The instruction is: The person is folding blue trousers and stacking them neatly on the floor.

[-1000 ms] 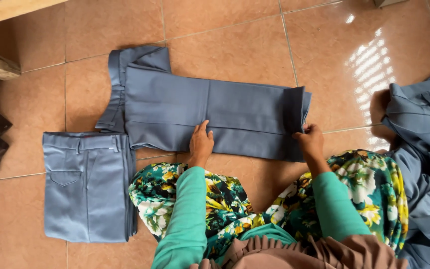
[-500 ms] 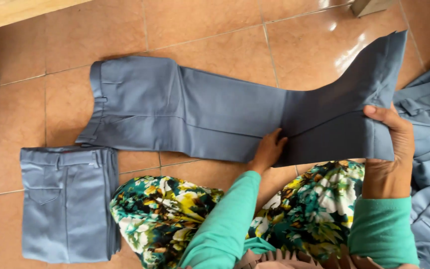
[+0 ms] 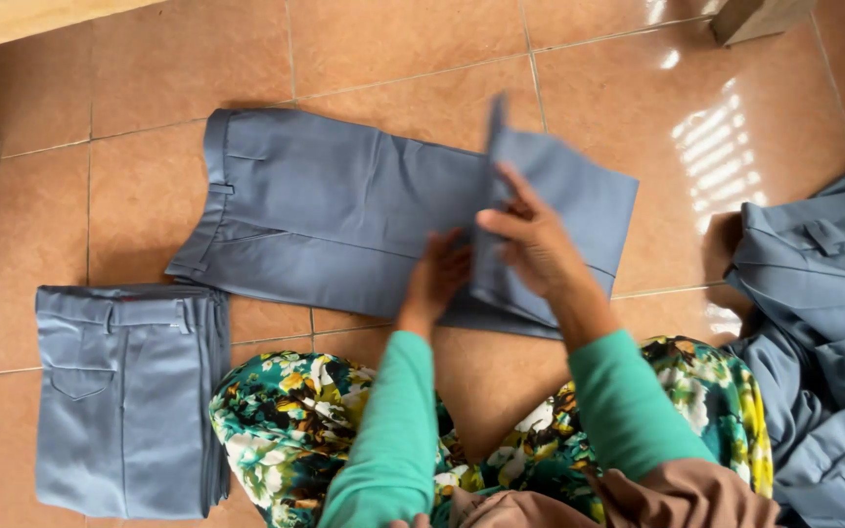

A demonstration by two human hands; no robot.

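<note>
A pair of grey-blue trousers (image 3: 344,220) lies flat on the tiled floor, waistband to the left. My right hand (image 3: 530,244) grips the leg end and holds it folded over toward the middle, the cloth standing up in a crease. My left hand (image 3: 437,279) presses flat on the trousers at the fold line, fingers spread. Both arms wear green sleeves, and my knees in floral cloth are just below the trousers.
A stack of folded grey-blue trousers (image 3: 124,391) sits at the lower left. A loose heap of similar grey-blue garments (image 3: 823,332) lies at the right. A wooden beam (image 3: 12,20) runs along the top left, and a wooden block (image 3: 755,15) stands top right.
My right hand has lifted the leg end from the right and swung it leftward over the trousers. My left hand slid right to the fold line. The view shifted.
</note>
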